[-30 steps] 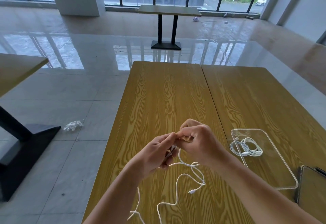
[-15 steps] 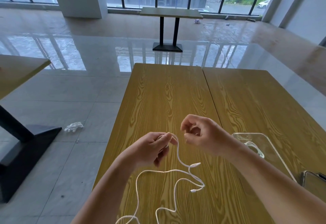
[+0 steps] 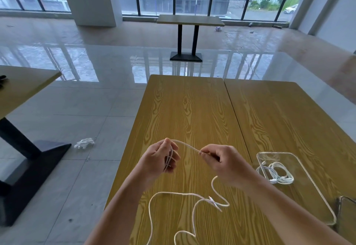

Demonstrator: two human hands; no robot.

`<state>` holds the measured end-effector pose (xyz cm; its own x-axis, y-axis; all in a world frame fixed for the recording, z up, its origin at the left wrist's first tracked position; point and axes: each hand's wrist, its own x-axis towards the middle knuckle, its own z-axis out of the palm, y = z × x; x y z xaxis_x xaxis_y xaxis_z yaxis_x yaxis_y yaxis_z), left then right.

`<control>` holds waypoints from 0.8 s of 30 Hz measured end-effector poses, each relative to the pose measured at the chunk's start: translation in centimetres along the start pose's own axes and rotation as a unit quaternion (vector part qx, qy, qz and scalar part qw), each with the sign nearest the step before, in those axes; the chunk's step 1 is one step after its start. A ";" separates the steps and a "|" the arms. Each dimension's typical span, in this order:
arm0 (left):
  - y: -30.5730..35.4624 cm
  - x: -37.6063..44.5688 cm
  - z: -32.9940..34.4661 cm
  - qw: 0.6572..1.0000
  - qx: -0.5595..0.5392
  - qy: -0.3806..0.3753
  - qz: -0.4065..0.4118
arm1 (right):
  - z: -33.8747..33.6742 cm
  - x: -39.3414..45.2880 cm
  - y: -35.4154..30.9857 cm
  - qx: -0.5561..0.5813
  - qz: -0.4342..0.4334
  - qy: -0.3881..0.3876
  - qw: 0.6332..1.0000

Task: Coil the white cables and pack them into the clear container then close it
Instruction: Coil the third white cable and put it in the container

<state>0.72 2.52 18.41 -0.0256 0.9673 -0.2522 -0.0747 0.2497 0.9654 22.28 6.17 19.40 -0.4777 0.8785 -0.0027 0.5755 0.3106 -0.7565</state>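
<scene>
1. Left hand (image 3: 158, 160) is hovering above the table (image 3: 185, 109), fingers curled around 2 or 3 strands of the cable (image 3: 187, 145); thumb and forefinger are pinching the top of the bundle.
2. Right hand (image 3: 224, 164) is pinching the same cable between thumb and forefinger, other fingers folded in. It is holding nothing else.
3. Key relation: a short taut span is running between the 2 hands, roughly left-right and sloping slightly down toward the right hand. The span's long axis is lying across the strands hanging in the left hand.
4. From under the right hand the slack is dropping to the table and snaking toward the near edge; a connector (image 3: 212, 201) is lying in the loops, below and between the hands.
5. Judgement: the next wrap is calling for the right hand to carry its span over to the left fingers; the right hand is nearer the slack, so it is feeding.
6. Container (image 3: 310, 183) is lying open on the table, right of the right hand, with 1 coil (image 3: 279, 174) already inside. A dark object at the right edge, possibly the lid, is too cropped to tell.
7. Risk, as I judge it: the trailing connector is snagging in its own loops.
</scene>
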 end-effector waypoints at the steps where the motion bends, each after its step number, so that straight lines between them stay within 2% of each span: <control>1: -0.1 0.1 0.2 0.999 -0.031 0.021 -0.002 | 0.1 -0.1 0.0 -0.006 -0.010 0.000 1.000; 6: 0.3 0.6 2.6 0.975 -0.200 0.096 -0.025 | 2.2 -0.7 -0.3 -0.022 -0.045 -0.013 0.999; 12: 1.4 1.3 4.2 0.934 -0.322 0.135 -0.073 | 3.4 -1.0 -0.8 -0.052 -0.068 -0.028 0.996; 19: 0.2 3.2 1.0 0.937 -0.272 0.199 -0.096 | 1.3 -1.9 -2.9 -0.060 -0.063 -0.145 0.986; 22: -0.3 3.3 0.6 0.959 -0.190 0.183 -0.101 | 0.2 -1.8 -4.0 -0.060 -0.082 -0.166 0.981; 24: -0.1 3.0 1.1 0.978 -0.124 0.140 -0.092 | -0.1 -1.4 -4.4 -0.059 -0.099 -0.139 0.983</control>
<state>1.77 5.39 17.61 -0.2578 0.8490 -0.4612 -0.3416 0.3664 0.8655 20.47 3.65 22.76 -0.7425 0.6676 -0.0543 0.5178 0.5206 -0.6788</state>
